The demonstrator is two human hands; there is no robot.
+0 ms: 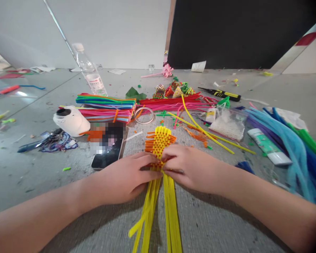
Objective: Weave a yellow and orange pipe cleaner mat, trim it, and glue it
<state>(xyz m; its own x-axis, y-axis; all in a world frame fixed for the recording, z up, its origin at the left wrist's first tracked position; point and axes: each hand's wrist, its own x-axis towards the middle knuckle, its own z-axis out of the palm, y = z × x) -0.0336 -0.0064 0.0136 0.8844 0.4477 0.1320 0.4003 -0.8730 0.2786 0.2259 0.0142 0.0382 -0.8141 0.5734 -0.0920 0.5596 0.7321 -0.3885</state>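
Observation:
A woven strip of yellow and orange pipe cleaners (162, 137) lies in front of me in the head view. Orange ends stick out at both its sides, and long loose yellow pipe cleaners (172, 214) run from it toward me in two bunches. My left hand (130, 175) is closed on the lower left of the weave, thumb and fingers pinched at its edge. From the other side my right hand (185, 167) pinches the same weave, fingers curled in. The two sets of fingertips nearly meet and cover the lower part of the weave.
A phone (109, 144) lies left of the weave, near a white bear-shaped object (71, 121). Behind are bundled coloured pipe cleaners (105, 105), a bottle (91, 72) and a silver ring (144, 116). To the right are a tube (270, 146), a bag of white beads (228, 123) and blue pipe cleaners (287, 140).

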